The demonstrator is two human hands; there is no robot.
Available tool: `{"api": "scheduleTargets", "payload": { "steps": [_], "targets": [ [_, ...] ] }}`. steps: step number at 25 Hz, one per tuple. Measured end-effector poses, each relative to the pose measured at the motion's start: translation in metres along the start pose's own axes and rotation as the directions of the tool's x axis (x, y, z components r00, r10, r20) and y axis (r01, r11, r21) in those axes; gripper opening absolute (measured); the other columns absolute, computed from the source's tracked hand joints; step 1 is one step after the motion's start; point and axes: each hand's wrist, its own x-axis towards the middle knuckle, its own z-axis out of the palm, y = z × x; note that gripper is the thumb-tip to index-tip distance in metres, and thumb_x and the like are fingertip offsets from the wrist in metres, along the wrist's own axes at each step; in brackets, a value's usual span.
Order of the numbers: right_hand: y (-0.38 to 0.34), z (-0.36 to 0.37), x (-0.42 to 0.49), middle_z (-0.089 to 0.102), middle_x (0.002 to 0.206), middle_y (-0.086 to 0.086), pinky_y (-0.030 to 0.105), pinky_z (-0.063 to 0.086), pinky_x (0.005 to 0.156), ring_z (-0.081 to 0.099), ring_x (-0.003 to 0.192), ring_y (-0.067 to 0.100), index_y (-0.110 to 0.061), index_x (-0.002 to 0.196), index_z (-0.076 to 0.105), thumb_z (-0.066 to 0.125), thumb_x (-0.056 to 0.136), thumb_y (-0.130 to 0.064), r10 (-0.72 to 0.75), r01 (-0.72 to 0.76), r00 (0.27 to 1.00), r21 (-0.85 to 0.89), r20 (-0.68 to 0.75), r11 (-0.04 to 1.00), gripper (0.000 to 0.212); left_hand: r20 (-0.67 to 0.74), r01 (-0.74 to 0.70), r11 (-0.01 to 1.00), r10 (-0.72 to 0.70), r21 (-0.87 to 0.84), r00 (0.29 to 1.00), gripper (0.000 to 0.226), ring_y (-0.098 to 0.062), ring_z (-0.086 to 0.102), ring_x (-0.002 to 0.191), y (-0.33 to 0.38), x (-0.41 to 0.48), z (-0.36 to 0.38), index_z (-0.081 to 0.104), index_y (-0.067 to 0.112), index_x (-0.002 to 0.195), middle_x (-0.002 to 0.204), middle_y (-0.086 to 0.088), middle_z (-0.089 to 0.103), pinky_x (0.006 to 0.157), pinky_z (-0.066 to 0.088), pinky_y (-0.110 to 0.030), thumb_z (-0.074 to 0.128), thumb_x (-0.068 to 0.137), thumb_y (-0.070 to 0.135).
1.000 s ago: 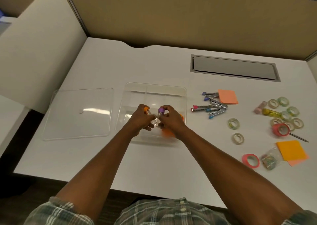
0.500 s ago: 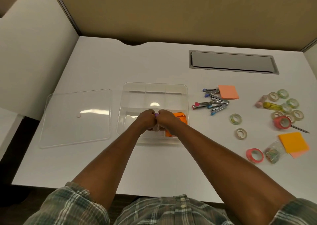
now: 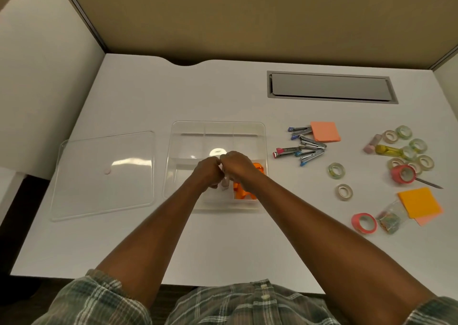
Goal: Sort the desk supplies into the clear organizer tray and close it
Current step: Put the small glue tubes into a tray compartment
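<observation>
Both hands meet over the clear organizer tray [image 3: 218,128], which sits open near the middle of the white desk [image 3: 138,96]. The left hand [image 3: 207,172] and the right hand [image 3: 238,166] are curled into loose fists, knuckles touching, above the tray's front compartments; the fingers of both are folded together, but whatever they may be pinching is hidden beneath them, so I cannot tell if either grips anything. A small pale object [image 3: 225,185] shows just under the hands, too obscured to name. Orange items [image 3: 241,192] lie in the front right compartment, partly covered by the right wrist. The tray's clear lid [image 3: 104,173] lies flat on the desk just to the left of the tray, apart from it. To the right of the tray, a cluster of small staplers [image 3: 303,146] lies beside a salmon sticky-note pad [image 3: 325,131]. Farther right are two separate clear tape rolls [image 3: 336,170], a group of more rolls around a yellow highlighter [image 3: 389,150], a pink tape roll [image 3: 403,173], another pink tape roll [image 3: 363,223], a bag of paper clips [image 3: 390,219] and an orange sticky-note pad [image 3: 418,202].
</observation>
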Motion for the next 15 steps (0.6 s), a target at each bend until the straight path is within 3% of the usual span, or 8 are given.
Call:
{"api": "scheduleTargets", "payload": {
  "steps": [2, 5, 11, 15],
  "targets": [
    [0.008, -0.009, -0.002, 0.06, 0.095, 0.006, 0.038, 0.049, 0.083, 0.056, 0.09, 0.022, -0.006, 0.106, 0.06, 0.043, 0.1, -0.022, -0.066, 0.069, 0.996, 0.065, -0.058, 0.996, 0.024, -0.031, 0.0, 1.0, 0.001, 0.01, 1.0, 0.025, -0.032, 0.075, 0.084, 0.005, -0.001, 0.0, 0.061, 0.003, 0.116, 0.103, -0.018, 0.073, 0.083, 0.061, -0.043, 0.057, 0.092, 0.003],
    [0.023, -0.024, -0.003, 0.059, 0.086, 0.003, 0.044, 0.054, 0.084, 0.057, 0.084, 0.022, -0.014, 0.088, 0.056, 0.046, 0.096, -0.027, -0.049, 0.062, 0.995, 0.148, -0.089, 0.987, 0.018, -0.101, -0.006, 1.0, 0.005, -0.008, 0.995, 0.029, -0.033, 0.074, 0.084, 0.016, -0.004, 0.001, 0.059, 0.002, 0.119, 0.103, -0.019, 0.071, 0.078, 0.062, -0.043, 0.062, 0.091, 0.006],
    [0.051, -0.074, -0.013, 0.068, 0.11, 0.006, 0.05, 0.054, 0.095, 0.065, 0.103, 0.026, -0.01, 0.113, 0.066, 0.049, 0.096, -0.029, -0.103, 0.122, 0.982, 0.115, -0.155, 0.986, 0.031, -0.262, -0.154, 0.988, 0.145, -0.012, 0.954, 0.024, -0.015, 0.06, 0.08, 0.065, -0.007, 0.022, 0.067, 0.015, 0.103, 0.097, 0.001, 0.067, 0.065, 0.046, -0.027, 0.068, 0.087, 0.032],
    [0.084, -0.121, -0.018, 0.071, 0.111, 0.007, 0.049, 0.053, 0.096, 0.066, 0.107, 0.027, -0.011, 0.111, 0.068, 0.052, 0.096, -0.033, -0.09, 0.12, 0.967, 0.113, -0.238, 0.986, 0.031, -0.246, -0.214, 0.977, 0.21, 0.01, 0.946, 0.025, -0.01, 0.058, 0.074, 0.113, -0.005, 0.054, 0.068, 0.019, 0.1, 0.088, 0.006, 0.062, 0.059, 0.04, -0.023, 0.065, 0.088, 0.041]
  ]
}}
